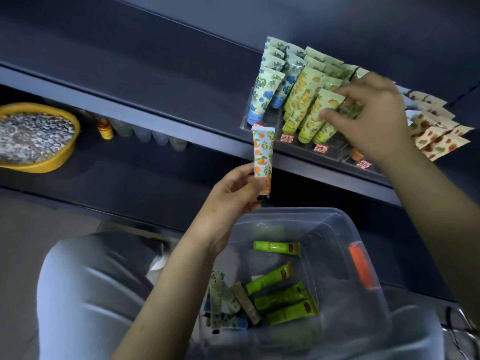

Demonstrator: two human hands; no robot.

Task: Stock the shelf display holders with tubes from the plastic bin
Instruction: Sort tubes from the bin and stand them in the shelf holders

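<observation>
Holder (335, 154) on the shelf was partly stocked: blue & yellow rows looked full. R hand (371, 113) pinched a green-print tube (335, 120) at its row; L hand (233, 190) gripped an orange tube (263, 152) just below the shelf edge. Several loose tubes (283, 297) lay in the bin (298, 211), so plenty left.

The shelf (130, 81) is smooth, matt and dark blue; its material cannot be told. The display holder (259, 120) is clear, glossy hard plastic. Its printed tubes (267, 92), the orange-print tube (262, 152) and the green-print tube (327, 131) look like soft plastic with a satin sheen. The bin (337, 224) is cloudy translucent plastic. The trousers (85, 294), near left, are matt grey cloth. The bowl (52, 162), far left, is glossy yellow plastic.
</observation>
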